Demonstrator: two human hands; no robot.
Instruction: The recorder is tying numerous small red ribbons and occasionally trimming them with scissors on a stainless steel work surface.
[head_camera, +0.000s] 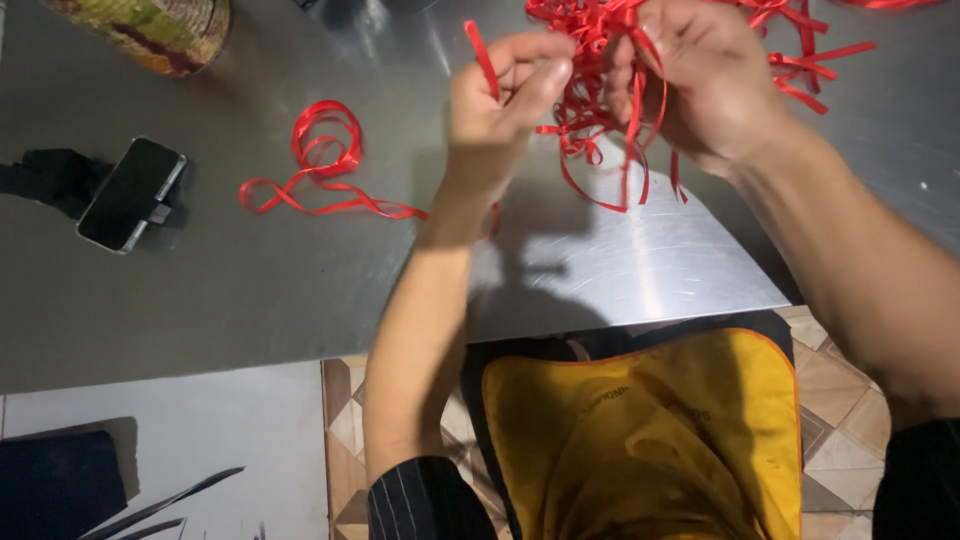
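- Red ribbon bundle (600, 100) is held above the steel table (300, 280), far edge, between both hands.
- Judgement: light, limp, slick, tangles easily; best pinched on a single strand near its free end.
- Left hand (495, 110): fingers curled, thumb and forefinger pinching one strand (483, 60).
- Right hand (700, 80): fingers closed into the tangle, gripping it.
- Loose ribbon loop (325, 165) lies flat left of the hands; phone (130, 193) further left.
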